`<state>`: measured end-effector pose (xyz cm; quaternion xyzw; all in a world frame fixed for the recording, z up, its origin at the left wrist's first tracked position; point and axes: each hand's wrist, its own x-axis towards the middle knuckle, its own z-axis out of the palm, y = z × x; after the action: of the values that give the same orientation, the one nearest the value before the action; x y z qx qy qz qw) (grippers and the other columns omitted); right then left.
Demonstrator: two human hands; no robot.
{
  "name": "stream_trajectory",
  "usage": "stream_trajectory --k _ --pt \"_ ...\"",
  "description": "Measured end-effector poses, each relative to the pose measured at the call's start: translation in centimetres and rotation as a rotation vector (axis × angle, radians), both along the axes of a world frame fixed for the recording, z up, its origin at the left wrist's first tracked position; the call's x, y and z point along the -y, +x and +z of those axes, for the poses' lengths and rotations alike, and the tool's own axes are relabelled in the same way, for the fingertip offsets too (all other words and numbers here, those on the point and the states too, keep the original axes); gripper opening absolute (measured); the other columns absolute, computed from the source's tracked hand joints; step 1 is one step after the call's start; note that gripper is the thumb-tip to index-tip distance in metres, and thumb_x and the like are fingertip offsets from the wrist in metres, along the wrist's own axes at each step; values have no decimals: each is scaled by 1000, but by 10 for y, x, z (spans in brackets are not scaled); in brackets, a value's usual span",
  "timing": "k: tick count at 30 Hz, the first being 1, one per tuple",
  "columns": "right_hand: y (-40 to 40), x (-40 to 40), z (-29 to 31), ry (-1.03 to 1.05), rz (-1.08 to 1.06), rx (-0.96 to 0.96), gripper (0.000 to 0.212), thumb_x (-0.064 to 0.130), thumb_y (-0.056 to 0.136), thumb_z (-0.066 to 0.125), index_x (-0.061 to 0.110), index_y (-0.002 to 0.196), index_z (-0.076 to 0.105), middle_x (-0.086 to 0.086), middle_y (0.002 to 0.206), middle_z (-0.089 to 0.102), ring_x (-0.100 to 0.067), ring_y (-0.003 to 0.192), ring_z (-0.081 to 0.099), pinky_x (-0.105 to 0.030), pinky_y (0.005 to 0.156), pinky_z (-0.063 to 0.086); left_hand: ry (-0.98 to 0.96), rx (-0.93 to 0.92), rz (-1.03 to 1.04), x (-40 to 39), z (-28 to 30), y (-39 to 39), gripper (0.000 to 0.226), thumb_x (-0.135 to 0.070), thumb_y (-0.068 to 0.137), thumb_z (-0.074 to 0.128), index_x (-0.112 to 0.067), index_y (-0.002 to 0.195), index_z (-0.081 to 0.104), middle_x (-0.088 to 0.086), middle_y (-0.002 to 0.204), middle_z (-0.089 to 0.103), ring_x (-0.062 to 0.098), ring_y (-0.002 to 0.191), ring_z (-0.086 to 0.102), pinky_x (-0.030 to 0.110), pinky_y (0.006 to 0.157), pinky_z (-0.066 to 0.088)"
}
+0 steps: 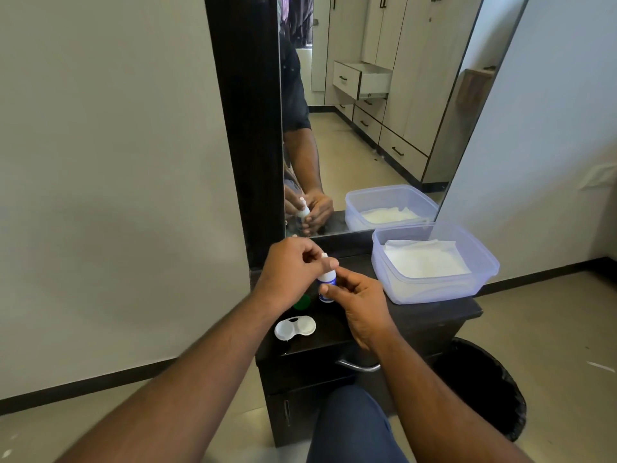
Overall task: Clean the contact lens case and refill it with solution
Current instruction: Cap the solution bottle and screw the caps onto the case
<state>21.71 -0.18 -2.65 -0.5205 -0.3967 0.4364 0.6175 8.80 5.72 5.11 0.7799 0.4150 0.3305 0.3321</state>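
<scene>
A small white solution bottle (325,283) with a blue label stands upright above the black dresser top. My right hand (359,305) grips its body. My left hand (293,272) pinches the bottle's neck near the white nozzle tip. A white contact lens case (295,327) lies open on the dresser top, below and left of the bottle, with both wells uncovered. A green cap (302,302) lies just behind the case, partly hidden by my left wrist.
A clear plastic tub (434,294) holding white tissue sits at the right of the dresser top (434,315). A tall mirror (367,111) stands behind. A black-lined bin (484,389) sits on the floor at the right. A drawer handle (359,365) projects below the top.
</scene>
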Motion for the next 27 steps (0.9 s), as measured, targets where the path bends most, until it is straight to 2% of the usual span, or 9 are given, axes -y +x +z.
stream_trajectory --k 2,5,8,11,13,15,19,23,27 --pt "1 1 0 -1 12 -2 38 2 83 67 8 120 64 -6 111 71 -21 107 66 -40 94 51 37 -56 -64 -2 3 1 13 -28 84 71 -17 89 71 -6 80 66 6 76 61 19 67 47" --pt "0 2 2 -1 48 12 36 5 85 66 8 121 64 -6 111 71 -20 107 65 -34 94 51 57 -164 -219 -12 10 -3 8 -18 88 65 -18 93 71 -7 89 65 2 82 59 19 73 43" --pt "-2 0 3 -6 8 -7 35 5 84 67 11 118 65 -6 108 72 -20 104 66 -29 87 52 -12 -120 -299 -18 11 -11 23 -14 92 59 -19 113 68 -7 104 66 1 98 59 17 84 43" --pt "-2 -2 0 0 -75 -20 38 5 82 70 12 119 64 -6 109 72 -21 105 66 -32 89 51 -32 -92 -243 -18 4 -21 42 -19 98 49 -27 139 46 -7 116 61 2 106 54 14 88 40" --pt "-4 0 -2 -8 -149 3 43 3 79 73 16 119 64 -1 111 71 -15 105 66 -30 90 51 45 -192 -147 -20 -4 -31 39 -17 98 50 -24 136 50 -2 120 59 7 106 54 18 87 39" --pt "-6 1 -1 -4 -227 20 44 1 78 74 19 117 64 3 112 70 -10 105 65 -26 90 51 37 -290 -99 -23 -12 -43 36 -17 96 53 -21 131 56 1 125 57 12 109 54 22 89 40" --pt "-4 -5 6 -16 -211 123 42 1 78 73 28 107 60 0 114 68 -11 105 65 -27 92 52 -90 -475 -162 -27 -21 -62 52 -24 89 65 -27 138 48 -1 130 48 14 109 51 27 90 43" --pt "2 -13 12 -63 -188 304 41 6 78 74 35 99 54 2 113 66 -11 104 64 -35 96 51 -32 -636 -202 -32 -25 -61 61 -23 81 73 -27 137 49 0 129 48 18 112 52 31 95 46" --pt "2 -14 13 -111 -205 420 42 13 75 80 29 104 55 6 108 67 -8 101 63 -34 96 51 20 -680 -228 -35 -22 -57 55 -21 78 76 -25 130 57 -1 124 55 13 99 54 27 86 46"
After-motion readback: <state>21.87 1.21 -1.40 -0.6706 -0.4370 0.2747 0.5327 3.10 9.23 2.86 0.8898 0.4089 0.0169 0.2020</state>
